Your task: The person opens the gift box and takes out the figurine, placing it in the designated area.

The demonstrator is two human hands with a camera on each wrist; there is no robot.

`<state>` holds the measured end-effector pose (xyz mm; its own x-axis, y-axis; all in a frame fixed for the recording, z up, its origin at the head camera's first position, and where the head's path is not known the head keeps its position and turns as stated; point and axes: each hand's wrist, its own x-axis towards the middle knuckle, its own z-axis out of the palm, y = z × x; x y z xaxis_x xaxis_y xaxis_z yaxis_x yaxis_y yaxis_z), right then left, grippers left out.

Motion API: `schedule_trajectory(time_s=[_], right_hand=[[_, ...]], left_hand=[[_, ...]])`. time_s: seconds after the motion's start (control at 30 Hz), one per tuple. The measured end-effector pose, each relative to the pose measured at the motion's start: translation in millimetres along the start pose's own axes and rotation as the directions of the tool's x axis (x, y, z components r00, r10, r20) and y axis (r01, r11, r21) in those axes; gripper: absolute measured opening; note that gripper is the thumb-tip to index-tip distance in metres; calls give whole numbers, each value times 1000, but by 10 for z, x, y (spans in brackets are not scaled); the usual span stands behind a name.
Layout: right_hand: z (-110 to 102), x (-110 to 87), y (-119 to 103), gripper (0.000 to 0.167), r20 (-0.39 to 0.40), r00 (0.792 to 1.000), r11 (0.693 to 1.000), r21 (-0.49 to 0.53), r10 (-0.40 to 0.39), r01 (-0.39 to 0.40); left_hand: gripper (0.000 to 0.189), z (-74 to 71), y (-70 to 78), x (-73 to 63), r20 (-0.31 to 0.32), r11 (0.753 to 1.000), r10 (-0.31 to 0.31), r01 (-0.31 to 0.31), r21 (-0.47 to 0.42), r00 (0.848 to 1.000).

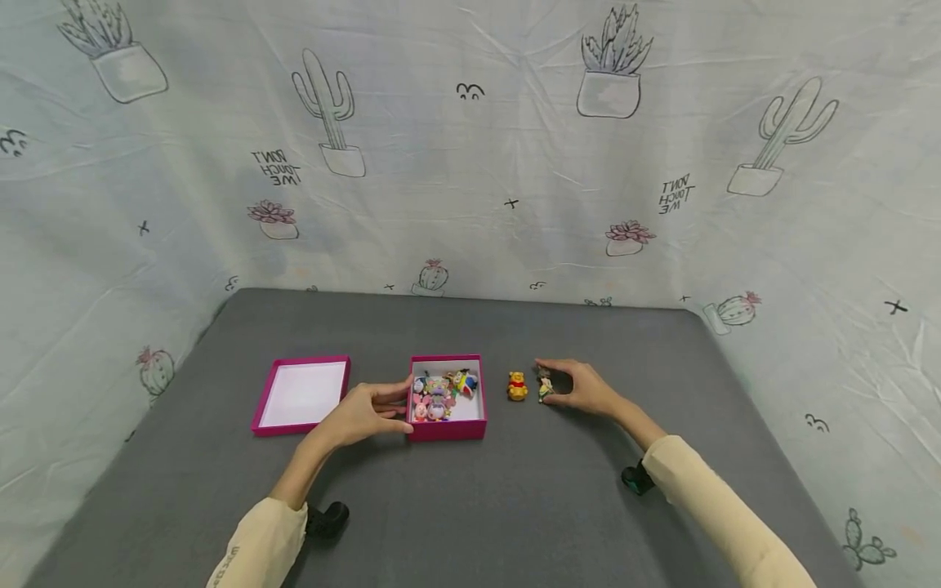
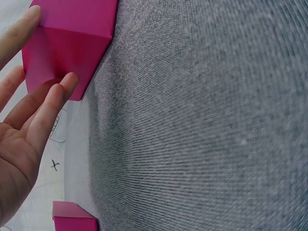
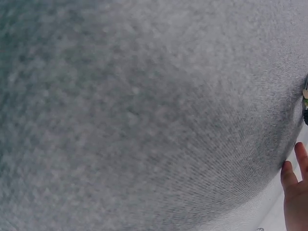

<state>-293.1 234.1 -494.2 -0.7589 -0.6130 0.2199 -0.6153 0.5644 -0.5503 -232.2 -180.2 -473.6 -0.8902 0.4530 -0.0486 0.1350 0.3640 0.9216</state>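
Head view: your grey counter [image 1: 470, 506] carries the magenta box [image 1: 447, 430]; your loosely spread left grip [image 1: 363, 415] touches its left wall. Right of it, your part-open right grip [image 1: 584, 388] pinches the doll figurine [image 1: 545, 386] end to end: probably light, stiff, slick; its torso suits holding.

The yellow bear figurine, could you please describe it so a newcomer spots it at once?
On the gray table, find the pink box holding toys. Right of it is the yellow bear; its red top distinguishes it from the figurine at the right hand.
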Motion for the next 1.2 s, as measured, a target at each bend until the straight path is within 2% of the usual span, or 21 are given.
schedule_trajectory(time_s=[0.17, 0.3, 0.4, 0.5, 0.6, 0.67, 0.73, 0.83, 0.9, 0.97, 1.07, 1.2], right_hand=[[-12, -20, 5, 71, 0, 1000, 1000, 14, -5, 5], [-93, -25, -26, 71, -28, 999, 999, 31, 40, -39], [-168, -24, -79, 63, -90, 992, 986, 152, 83, -69], [-215, -19, -146, 53, -152, 983, 936, 348, 104, -45], [-222, -17, -199, 45, -164, 982, 857, 516, 96, 3], [-209, -13, -221, 42, -133, 987, 810, 586, 86, 9], [-183, 8, -235, 42, -71, 994, 769, 639, 86, -20], [-129, 78, -238, 45, 30, 996, 730, 679, 87, -84], [-86, 139, -247, 46, 71, 994, 723, 682, 89, -113], [-33, 209, -274, 46, 76, 993, 722, 681, 95, -121], [73, 318, -378, 46, 57, 992, 720, 683, 114, -122], [250, 445, -558, 45, 16, 992, 743, 662, 122, -102]], left_hand=[[77, -2, -8, 1, 0, 1000, 2, -2, -1, 1000], [77, 8, 4, 7, 3, 1000, 3, -3, -5, 1000], [77, 8, 2, 6, 1, 1000, 5, -5, -1, 1000], [77, 2, -1, 1, -4, 1000, 7, -7, 5, 1000], [77, -1, -2, -1, -3, 1000, 11, -11, -2, 1000], [77, 2, -3, 2, 4, 1000, 14, -14, -11, 1000], [78, 0, -8, 1, 9, 1000, 15, -15, -22, 1000], [78, -7, -19, -5, 14, 999, 15, -14, -34, 1000], [78, -11, -24, -9, 15, 999, 12, -11, -35, 1000], [78, -11, -23, -8, 17, 999, 8, -8, -31, 1000], [78, -14, -14, -1, 10, 1000, 3, -3, -16, 1000], [77, -24, -6, 12, 5, 1000, 9, -9, 1, 1000]])
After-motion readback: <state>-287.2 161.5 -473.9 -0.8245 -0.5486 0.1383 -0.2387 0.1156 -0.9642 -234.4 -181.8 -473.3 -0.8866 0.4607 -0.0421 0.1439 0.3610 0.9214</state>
